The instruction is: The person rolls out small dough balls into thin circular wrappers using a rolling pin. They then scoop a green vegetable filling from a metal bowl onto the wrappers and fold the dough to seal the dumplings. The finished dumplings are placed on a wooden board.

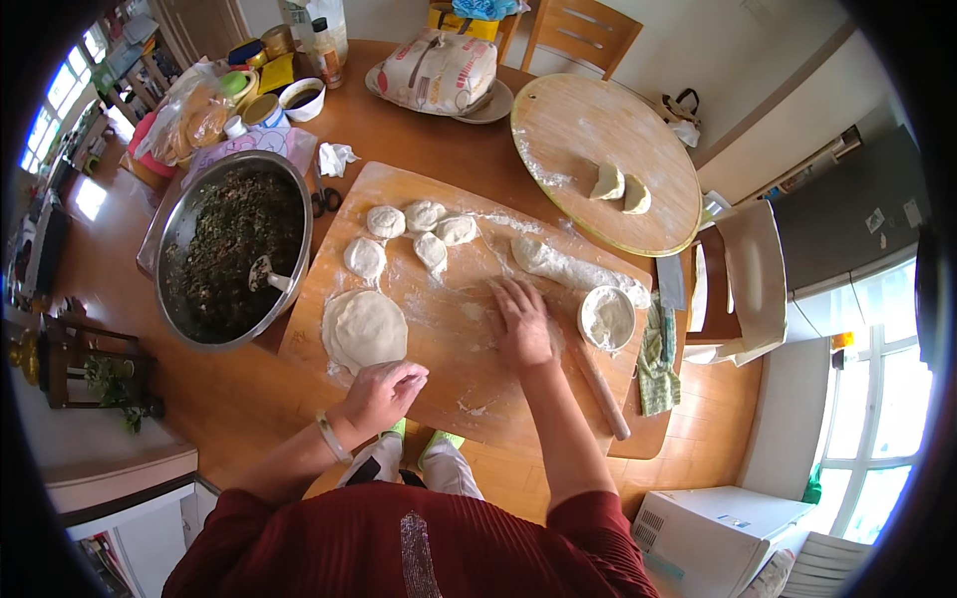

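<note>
My left hand [383, 395] hovers by the near edge of the floured wooden board [463, 389], fingers curled together and nothing visible in them. Just beyond it lies a stack of flat round dough wrappers [368, 329]. My right hand [521, 321] is spread palm down over the middle of the board; what is under the palm is hidden. To its right are a wooden rolling pin [600, 389] and a white bowl of flour [607, 319]. A dough log [572, 267] lies farther back. Several small dough pieces [426, 215] sit at the board's far left.
A steel bowl of chopped green filling [239, 232] with a spoon [275, 279] stands left, near scissors [327, 199]. Two dumplings [622, 189] lie on a round board [605, 127] at the back right. A cleaver [671, 284] and green cloth [659, 366] lie right; a flour bag [437, 71] stands behind.
</note>
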The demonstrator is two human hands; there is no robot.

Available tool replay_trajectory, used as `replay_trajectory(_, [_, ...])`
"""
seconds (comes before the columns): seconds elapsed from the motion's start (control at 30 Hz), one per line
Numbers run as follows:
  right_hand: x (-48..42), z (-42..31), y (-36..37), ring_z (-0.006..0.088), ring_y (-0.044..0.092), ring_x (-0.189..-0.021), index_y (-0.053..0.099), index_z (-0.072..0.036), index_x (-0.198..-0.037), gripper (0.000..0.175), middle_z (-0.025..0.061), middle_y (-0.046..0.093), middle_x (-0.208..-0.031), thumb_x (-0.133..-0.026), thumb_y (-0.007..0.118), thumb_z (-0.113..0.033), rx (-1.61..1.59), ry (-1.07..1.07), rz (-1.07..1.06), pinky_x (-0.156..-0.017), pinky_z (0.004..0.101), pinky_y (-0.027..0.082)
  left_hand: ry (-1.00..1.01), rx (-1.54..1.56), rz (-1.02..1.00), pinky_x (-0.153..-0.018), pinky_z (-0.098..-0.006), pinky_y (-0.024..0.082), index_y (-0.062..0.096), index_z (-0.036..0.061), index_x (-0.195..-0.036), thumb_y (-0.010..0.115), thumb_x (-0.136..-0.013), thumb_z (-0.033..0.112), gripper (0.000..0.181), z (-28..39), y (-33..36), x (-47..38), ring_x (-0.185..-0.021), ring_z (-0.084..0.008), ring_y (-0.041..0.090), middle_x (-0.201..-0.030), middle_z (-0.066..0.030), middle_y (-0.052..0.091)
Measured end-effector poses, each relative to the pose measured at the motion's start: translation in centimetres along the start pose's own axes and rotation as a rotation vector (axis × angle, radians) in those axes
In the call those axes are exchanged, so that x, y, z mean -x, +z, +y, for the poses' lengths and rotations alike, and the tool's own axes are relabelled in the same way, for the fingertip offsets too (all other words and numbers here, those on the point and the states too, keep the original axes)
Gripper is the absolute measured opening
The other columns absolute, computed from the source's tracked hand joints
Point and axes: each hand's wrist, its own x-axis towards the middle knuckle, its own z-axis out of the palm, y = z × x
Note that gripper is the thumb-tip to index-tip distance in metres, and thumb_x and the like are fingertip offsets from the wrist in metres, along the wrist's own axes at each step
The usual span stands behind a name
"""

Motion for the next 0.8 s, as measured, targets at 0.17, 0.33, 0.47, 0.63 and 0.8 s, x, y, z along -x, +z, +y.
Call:
replay_trajectory(0.17, [0.7,-1.2,0.5,0.0367,0.048,-0.126,0.055,0.001,-0.128,0.040,0.0180,0.056,-0.132,-0.097,0.052,-0.023,-0.587,0.174,0.039,-0.108,0.0449,0.037,-0.036,0.297,0.277,-0.083,-0.0334,0.052,0.061,-0.0024,-0.114,0.049,-0.102,0.019,0.027,-1.3,5.1,-5.3,-0.097,-0.0280,0.066,-0.106,-0.0177,0.068])
replay_trajectory(0.33, [2.8,-4.5,1.6,0.0304,0.045,-0.131,0.047,0.005,-0.134,0.052,0.0194,0.050,-0.138,-0.104,0.037,-0.036,-1.268,0.596,0.456,-0.111,0.0408,0.034,-0.006,0.394,0.134,-0.106,-0.0362,0.038,0.047,-0.0042,-0.134,0.030,-0.106,0.041,0.056,-2.1,8.4,-11.2,-0.124,-0.0306,0.052,-0.132,-0.0220,0.055])
replay_trajectory(0.47, [0.3,-3.8,3.1,0.0289,0.043,-0.133,0.041,0.006,-0.139,0.061,0.0208,0.046,-0.142,-0.105,0.028,-0.043,-1.336,0.615,0.437,-0.112,0.0391,0.033,-0.073,0.581,0.023,-0.115,-0.0365,0.024,0.022,-0.0055,-0.149,0.024,-0.103,0.052,0.073,-1.4,10.8,-8.3,-0.140,-0.0302,0.035,-0.149,-0.0234,0.037])
replay_trajectory(0.63, [2.9,-3.2,1.5,0.0296,0.041,-0.134,0.038,0.007,-0.141,0.069,0.0219,0.043,-0.145,-0.104,0.025,-0.050,-1.427,0.603,0.449,-0.113,0.0401,0.031,-0.144,0.656,0.133,-0.119,-0.0368,0.016,0.020,-0.0064,-0.150,0.021,-0.103,0.052,0.075,-1.7,9.4,-9.1,-0.146,-0.0290,0.022,-0.155,-0.0224,0.027])
replay_trajectory(0.8, [1.0,-3.5,4.0,0.0287,0.044,-0.132,0.039,0.008,-0.140,0.076,0.0208,0.044,-0.144,-0.101,0.027,-0.057,-1.329,0.547,0.449,-0.112,0.0397,0.033,-0.193,0.763,-0.028,-0.119,-0.0349,0.015,0.013,-0.0078,-0.151,0.020,-0.104,0.050,0.074,0.5,10.2,-8.6,-0.147,-0.0290,0.019,-0.157,-0.0229,0.020])
